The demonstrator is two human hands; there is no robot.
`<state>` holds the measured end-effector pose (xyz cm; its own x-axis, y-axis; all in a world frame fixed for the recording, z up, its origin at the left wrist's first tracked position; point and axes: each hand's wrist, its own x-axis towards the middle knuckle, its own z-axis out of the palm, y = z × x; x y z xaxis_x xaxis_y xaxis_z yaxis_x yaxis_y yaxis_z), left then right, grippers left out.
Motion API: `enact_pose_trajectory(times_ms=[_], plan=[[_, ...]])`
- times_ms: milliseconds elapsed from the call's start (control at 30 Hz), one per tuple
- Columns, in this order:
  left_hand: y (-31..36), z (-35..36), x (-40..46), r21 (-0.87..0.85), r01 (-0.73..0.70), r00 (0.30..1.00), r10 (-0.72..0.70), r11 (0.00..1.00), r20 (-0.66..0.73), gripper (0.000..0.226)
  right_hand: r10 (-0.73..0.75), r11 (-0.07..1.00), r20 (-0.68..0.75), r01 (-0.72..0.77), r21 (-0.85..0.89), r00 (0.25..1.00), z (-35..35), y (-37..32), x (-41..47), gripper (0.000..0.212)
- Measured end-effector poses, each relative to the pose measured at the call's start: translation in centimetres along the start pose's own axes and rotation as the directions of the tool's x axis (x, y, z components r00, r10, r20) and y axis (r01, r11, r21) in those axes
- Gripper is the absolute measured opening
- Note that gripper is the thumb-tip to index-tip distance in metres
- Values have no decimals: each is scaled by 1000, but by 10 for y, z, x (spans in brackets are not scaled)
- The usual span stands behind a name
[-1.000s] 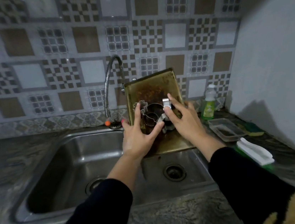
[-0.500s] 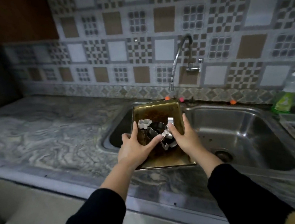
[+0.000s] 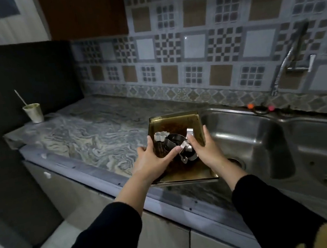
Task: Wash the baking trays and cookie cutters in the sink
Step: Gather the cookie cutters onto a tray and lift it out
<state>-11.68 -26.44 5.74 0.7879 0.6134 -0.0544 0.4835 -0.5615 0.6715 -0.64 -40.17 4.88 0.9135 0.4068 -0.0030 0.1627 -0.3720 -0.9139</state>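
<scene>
Tray (image 3: 173, 122), one, with three cutters (image 3: 173, 143); my two hands, left (image 3: 153, 162) and right (image 3: 204, 149), grip its sides, thumbs pinning the cutters.

— What is the person wearing?
— Black long sleeves, pushed up the forearms, leaving the left hand (image 3: 151, 162) and right hand (image 3: 205, 151) bare.
— Anything else?
— Tan fuzzy fabric below the sleeves.

Cookie cutters (image 3: 176, 146) on tray (image 3: 179, 122), left of sink (image 3: 262, 132)
</scene>
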Motion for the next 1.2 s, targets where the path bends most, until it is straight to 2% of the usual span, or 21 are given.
enact_pose_trajectory(times_ms=[200,433,733,867,1000,1100,1200], plan=[[-54,-46,57,14,-14,1000,13,1000,19,122,18,1000,-29,-17,18,999,77,-24,34,88],[-75,-58,125,-11,-17,995,17,1000,93,122,101,994,-52,-102,-32,994,114,-35,81,84],[-50,-39,236,-1,-34,988,34,999,150,126,130,990,-136,-137,-42,982,112,-25,188,85],[-29,-31,288,17,-45,984,42,999,171,120,122,992,-169,-127,-23,978,109,-23,239,91],[-10,-20,344,-18,-42,970,45,999,239,118,92,996,-221,-87,33,971,102,-23,287,68],[3,-8,386,-52,-63,961,75,997,265,122,173,985,-219,-162,63,960,93,-19,325,81],[11,6,428,-54,-85,950,98,995,298,134,170,984,-211,-153,92,963,88,-14,359,88]])
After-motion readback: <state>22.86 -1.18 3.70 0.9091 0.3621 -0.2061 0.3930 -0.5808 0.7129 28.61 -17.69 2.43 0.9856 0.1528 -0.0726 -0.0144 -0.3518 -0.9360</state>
